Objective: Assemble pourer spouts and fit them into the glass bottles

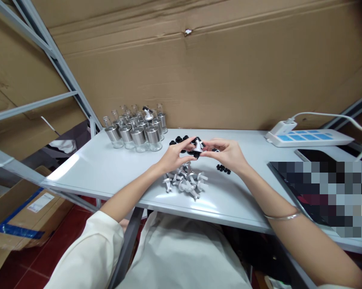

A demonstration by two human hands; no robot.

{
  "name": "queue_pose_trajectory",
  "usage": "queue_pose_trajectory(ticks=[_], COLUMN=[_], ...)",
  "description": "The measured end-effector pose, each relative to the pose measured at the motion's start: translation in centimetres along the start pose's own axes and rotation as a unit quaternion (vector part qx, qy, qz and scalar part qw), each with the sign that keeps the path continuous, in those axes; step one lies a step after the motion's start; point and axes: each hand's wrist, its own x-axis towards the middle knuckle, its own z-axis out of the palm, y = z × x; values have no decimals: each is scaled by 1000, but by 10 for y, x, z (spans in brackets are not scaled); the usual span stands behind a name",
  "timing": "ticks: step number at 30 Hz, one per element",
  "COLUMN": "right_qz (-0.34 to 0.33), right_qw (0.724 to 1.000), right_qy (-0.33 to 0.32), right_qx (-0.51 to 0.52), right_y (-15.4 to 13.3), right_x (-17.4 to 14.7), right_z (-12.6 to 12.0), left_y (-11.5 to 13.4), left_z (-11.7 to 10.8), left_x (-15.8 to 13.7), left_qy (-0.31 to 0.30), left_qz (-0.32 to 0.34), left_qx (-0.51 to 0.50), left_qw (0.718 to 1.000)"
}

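Above the middle of the table, a silver pour spout with a black cap and a black base is held between both hands. My left hand pinches it from the left with thumb and fingers. From the other side, my right hand grips it between fingertips and thumb. Just below lies a loose pile of silver spout pieces. Small black parts are grouped under my right hand, and black caps lie behind my left hand, partly hidden by it.
Glass bottles with metal sleeves stand in rows at the back left; one carries a fitted spout. At right are a power strip with a plugged charger and cable, a phone and a dark, partly blurred device. Cardboard backs the table.
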Motion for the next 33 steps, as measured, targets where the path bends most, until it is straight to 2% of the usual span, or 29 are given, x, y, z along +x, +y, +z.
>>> queue_pose_trajectory(ticks=[7, 13, 17, 23, 29, 33], right_qz=[20, 87, 120, 91, 116, 117], right_qw=[999, 983, 977, 985, 979, 976], right_qy=[-8, -78, -126, -107, -106, -111], right_qx=[40, 141, 121, 104, 130, 149], right_y=[-5, -7, -4, -4, -7, -8], right_x=[-1, 1, -1, -5, -3, -1], right_z=[3, 2, 3, 11, 8, 6], left_y=[1, 5, 6, 8, 11, 15], left_z=[1, 3, 3, 0, -2, -3], left_x=[1, 2, 2, 3, 3, 3], left_qy=[7, 11, 0, 16, 22, 14], left_qz=[-8, -3, -3, 21, 44, 57], left_qx=[-15, -14, -2, 6, 8, 48], left_qw=[1000, 1000, 1000, 1000, 999, 997])
